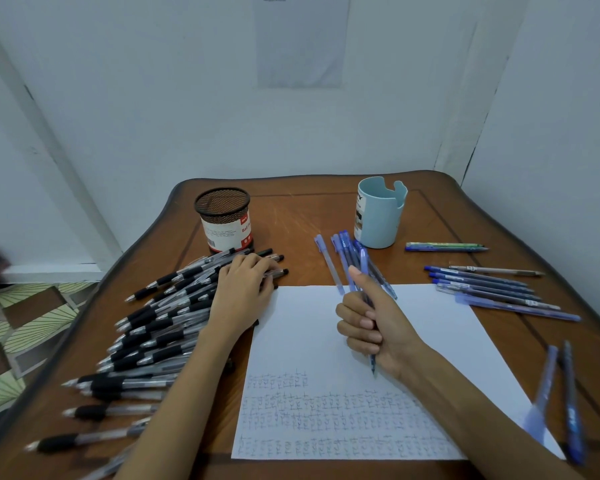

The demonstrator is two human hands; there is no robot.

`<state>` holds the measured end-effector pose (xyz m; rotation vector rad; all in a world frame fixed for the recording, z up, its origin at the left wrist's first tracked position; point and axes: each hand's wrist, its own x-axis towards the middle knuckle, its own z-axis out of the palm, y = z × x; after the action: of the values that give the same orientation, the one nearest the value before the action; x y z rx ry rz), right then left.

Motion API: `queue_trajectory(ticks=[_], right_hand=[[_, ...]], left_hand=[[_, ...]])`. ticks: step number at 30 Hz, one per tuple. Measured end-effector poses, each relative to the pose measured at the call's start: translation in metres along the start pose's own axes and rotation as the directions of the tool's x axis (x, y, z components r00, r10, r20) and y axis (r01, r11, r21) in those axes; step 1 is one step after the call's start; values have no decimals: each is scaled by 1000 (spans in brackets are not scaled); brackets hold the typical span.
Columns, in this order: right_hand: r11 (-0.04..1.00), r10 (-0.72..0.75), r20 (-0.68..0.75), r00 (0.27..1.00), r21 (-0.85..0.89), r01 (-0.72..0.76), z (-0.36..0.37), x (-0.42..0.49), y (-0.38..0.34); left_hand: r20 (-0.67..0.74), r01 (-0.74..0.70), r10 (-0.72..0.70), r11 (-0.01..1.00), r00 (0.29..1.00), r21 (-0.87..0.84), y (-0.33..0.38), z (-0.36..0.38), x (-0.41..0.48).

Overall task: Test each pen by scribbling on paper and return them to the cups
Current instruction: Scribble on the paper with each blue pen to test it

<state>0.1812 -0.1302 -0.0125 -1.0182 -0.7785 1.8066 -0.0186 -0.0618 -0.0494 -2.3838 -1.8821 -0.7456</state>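
Pens with black grips [160, 327] lie heaped along the left side of the worktop [309, 209], tips pointing left. The left hand [246, 289] rests palm-down on the far end of that heap, fingers bent over the barrels; whether they pinch one I cannot tell. Just beyond it stands the mesh cup [224, 220], with no pens showing in it. The paper [309, 341] lies in the middle, its near half covered with rows of scribbles and its far half blank. Above it the right hand [371, 327] has its fingers closed in a fist round a bundle [347, 258] of blue pens, thumb up, caps pointing far. The blue cup [378, 216] stands far right of centre. More blue pens [489, 289] lie loose to the right. Testing looks finished for this bundle, so the step in hand seems to be the return. Next, the fist must reach the blue cup's mouth, tip the bundle upright and release it inside.
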Motion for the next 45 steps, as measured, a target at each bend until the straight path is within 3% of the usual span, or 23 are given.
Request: queue_trajectory(ticks=[5, 9, 13, 17, 29, 32, 34, 37, 39, 45], right_hand=[[999, 47, 100, 994, 1, -47, -2, 0, 0], [953, -68, -22, 997, -297, 58, -4, 2, -12], [750, -313, -154, 937, -645, 145, -5, 27, -39], [466, -434, -156, 887, -882, 73, -8, 68, -57], [191, -573, -170, 802, -979, -72, -26, 75, -50], [40, -620, -196, 760, -975, -219, -59, 52, -70], [-60, -584, -227, 779, -946, -320, -84, 36, -85], [-129, -525, -267, 808, -914, -386, -115, 23, -98], [-154, -487, -260, 834, -914, -375, -127, 22, -97], [-51, -529, -268, 805, -937, -345, -135, 33, -88]], left_hand=[[18, 5, -6, 1000, 1000, 14, 0, 0, 0], [20, 10, -11, 1000, 1000, 14, 0, -1, 0], [14, 5, -5, 1000, 1000, 11, 1, -2, 0], [13, 8, -8, 1000, 1000, 2, 1, -2, -1], [15, 8, -8, 1000, 1000, -8, 1, -1, -1], [21, 5, -4, 1000, 1000, -9, 1, -2, -1], [22, 5, -5, 1000, 1000, -6, 1, -2, -1], [14, 3, -3, 1000, 1000, -4, 0, -1, 0], [13, 1, -1, 1000, 1000, -10, 1, -1, 0], [15, 0, 0, 1000, 1000, 4, 0, -1, 0]])
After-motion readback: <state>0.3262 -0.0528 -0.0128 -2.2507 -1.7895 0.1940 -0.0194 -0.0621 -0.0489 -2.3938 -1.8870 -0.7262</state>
